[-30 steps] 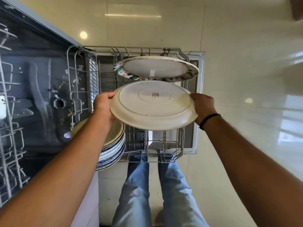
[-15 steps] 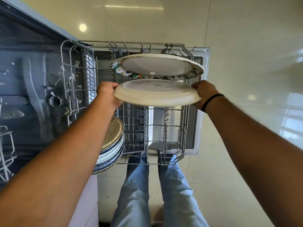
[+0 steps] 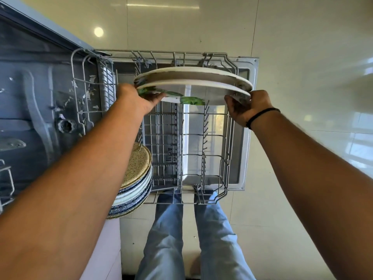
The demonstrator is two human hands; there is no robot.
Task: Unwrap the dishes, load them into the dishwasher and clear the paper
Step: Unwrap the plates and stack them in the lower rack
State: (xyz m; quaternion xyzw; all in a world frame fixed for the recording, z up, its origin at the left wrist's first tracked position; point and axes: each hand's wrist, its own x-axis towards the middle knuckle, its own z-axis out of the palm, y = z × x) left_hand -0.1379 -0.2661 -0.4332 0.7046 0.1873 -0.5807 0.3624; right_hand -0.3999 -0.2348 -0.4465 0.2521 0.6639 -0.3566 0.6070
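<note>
Holding a white plate (image 3: 201,93) by its opposite edges, you keep it over the far end of the pulled-out dishwasher rack (image 3: 203,142), your left hand (image 3: 139,99) curled around the rim on one side and your right hand (image 3: 247,107) gripping the rim on the other. The plate, printed with green leaves on its near face, leans close against a second white plate (image 3: 191,74) that stands just beyond your hands at the rack's far end; whether the two touch cannot be told. Between and below your hands, the rack's wire rows and tines hold nothing else, and the shiny inner face of the open dishwasher door (image 3: 245,122) shows through the wires. Under your left forearm, a stack of plates (image 3: 135,178) sits on the counter (image 3: 105,243) beside the rack, a speckled tan plate on top and blue-patterned and white ones beneath. Farther off to the left of your left hand, the dark dishwasher tub (image 3: 40,102) stands open, with pale scraps scattered across its floor. A black band circles your right wrist. Below the rack's near edge, your jeans-clad legs (image 3: 167,239) stand on the pale tiled floor (image 3: 302,57).
</note>
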